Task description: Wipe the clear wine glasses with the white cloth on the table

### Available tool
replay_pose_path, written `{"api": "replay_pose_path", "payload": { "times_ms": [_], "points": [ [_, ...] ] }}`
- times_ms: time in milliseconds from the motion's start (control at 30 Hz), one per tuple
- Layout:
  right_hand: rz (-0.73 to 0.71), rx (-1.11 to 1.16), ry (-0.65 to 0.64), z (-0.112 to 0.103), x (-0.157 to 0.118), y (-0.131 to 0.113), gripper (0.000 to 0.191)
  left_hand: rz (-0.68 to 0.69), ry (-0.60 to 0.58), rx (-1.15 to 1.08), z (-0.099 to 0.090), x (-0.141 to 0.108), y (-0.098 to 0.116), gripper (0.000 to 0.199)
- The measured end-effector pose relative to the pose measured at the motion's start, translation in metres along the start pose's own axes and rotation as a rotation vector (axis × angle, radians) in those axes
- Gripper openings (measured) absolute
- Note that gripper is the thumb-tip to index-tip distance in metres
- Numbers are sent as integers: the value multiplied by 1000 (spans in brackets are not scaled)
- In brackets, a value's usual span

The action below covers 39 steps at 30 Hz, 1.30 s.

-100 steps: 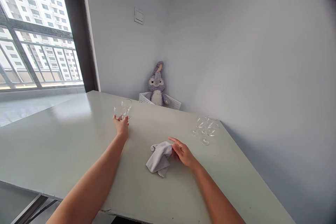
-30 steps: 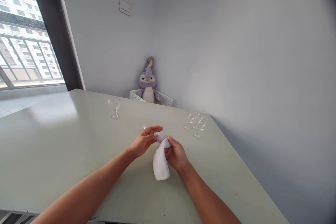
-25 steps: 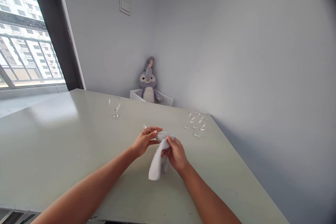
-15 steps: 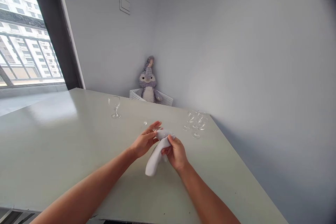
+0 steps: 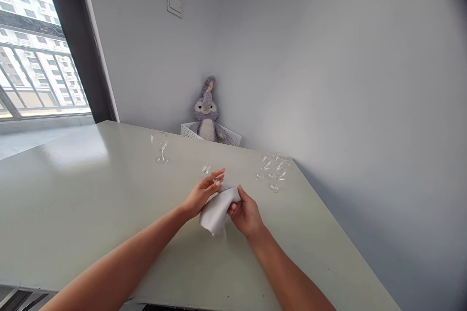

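My left hand (image 5: pixel 204 194) is closed around the stem of a wine glass, tilted so that its clear foot (image 5: pixel 206 169) sticks out past my fingers. A white cloth (image 5: pixel 218 209) is pinched in my right hand (image 5: pixel 247 211), pressed at the bowl end of that glass and hanging down over the table. The cloth hides most of the bowl. Both hands are close together above the tabletop, the right one on the cloth's right edge.
One wine glass (image 5: pixel 159 148) stands upright at the back left of the pale table (image 5: pixel 109 194). Several more glasses (image 5: pixel 273 172) stand grouped near the right edge. Behind the table, a plush toy (image 5: pixel 206 116) sits in a white perforated basket (image 5: pixel 231 138) by the wall corner.
The cloth has swung and spread wider below my hands. The held glass has turned slightly, so its foot shows more clearly. The standing glasses have not moved.
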State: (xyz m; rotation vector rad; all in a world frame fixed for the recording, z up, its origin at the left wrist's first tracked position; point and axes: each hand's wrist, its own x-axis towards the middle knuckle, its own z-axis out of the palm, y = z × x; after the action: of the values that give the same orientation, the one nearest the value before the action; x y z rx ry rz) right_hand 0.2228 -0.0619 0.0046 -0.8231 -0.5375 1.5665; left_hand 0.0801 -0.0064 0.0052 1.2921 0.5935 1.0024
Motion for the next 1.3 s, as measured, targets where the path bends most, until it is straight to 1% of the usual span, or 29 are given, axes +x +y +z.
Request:
{"api": "replay_pose_path", "payload": {
  "times_ms": [67,100,167,233,300,367,500,533,600,700,767,867,933,967,1033,1067,1100,1133,1167,1233,1267,1300],
  "points": [
    [37,55,0,-1,1,-3,32,23,-61,-3,2,-2,4,40],
    [25,47,-25,-1,0,-3,33,26,-83,-8,2,-3,5,37],
    [-39,-21,-105,2,-5,-2,34,20,-96,-43,2,-4,9,33],
    [-124,-145,-195,7,-12,3,36,-3,-83,-105,1,-4,12,33],
    [-210,-347,-276,10,-17,8,38,-58,-89,-146,0,-4,15,34],
    [-342,-610,-300,10,-20,12,35,-108,-106,-167,-1,-5,17,36],
    [-688,-1161,-212,-3,-9,10,23,-142,-108,-203,-1,-3,16,38],
    [-736,-1272,-202,-8,-5,8,20,-157,-96,-217,-1,-2,14,38],
    [-776,-1459,-189,-18,4,1,20,-194,-47,-260,-3,1,8,37],
    [-809,-1651,-141,-28,11,-8,34,-207,66,-379,-12,8,0,31],
    [-867,-1670,-64,-31,11,-12,38,-186,170,-460,-22,12,-2,26],
    [-992,-1598,65,-26,5,-14,31,-152,330,-490,-35,17,-2,22],
    [-1059,-1606,68,-19,0,-12,31,-138,381,-436,-36,16,-3,22],
    [-1083,-1638,29,-14,-3,-10,35,-130,379,-395,-32,15,-5,23],
    [-1097,-1723,-97,-5,-8,-6,47,-125,329,-299,-20,11,-8,27],
    [-1088,-1752,-160,-1,-10,-4,50,-132,288,-253,-13,8,-9,29],
    [-1074,-1756,-206,1,-11,-2,49,-141,242,-213,-6,5,-10,31],
    [-1057,-1724,-224,1,-10,-1,45,-148,193,-182,1,2,-11,33],
    [-1033,-1650,-213,0,-9,-1,42,-143,145,-159,7,-1,-10,35],
    [-944,-1393,-131,-6,-3,-3,36,-101,55,-121,15,-6,-8,34],
    [-856,-1229,-80,-9,1,-4,34,-69,14,-102,18,-8,-6,33],
    [-735,-1048,-35,-13,5,-6,32,-39,-17,-82,19,-9,-4,31]
  ]
}}
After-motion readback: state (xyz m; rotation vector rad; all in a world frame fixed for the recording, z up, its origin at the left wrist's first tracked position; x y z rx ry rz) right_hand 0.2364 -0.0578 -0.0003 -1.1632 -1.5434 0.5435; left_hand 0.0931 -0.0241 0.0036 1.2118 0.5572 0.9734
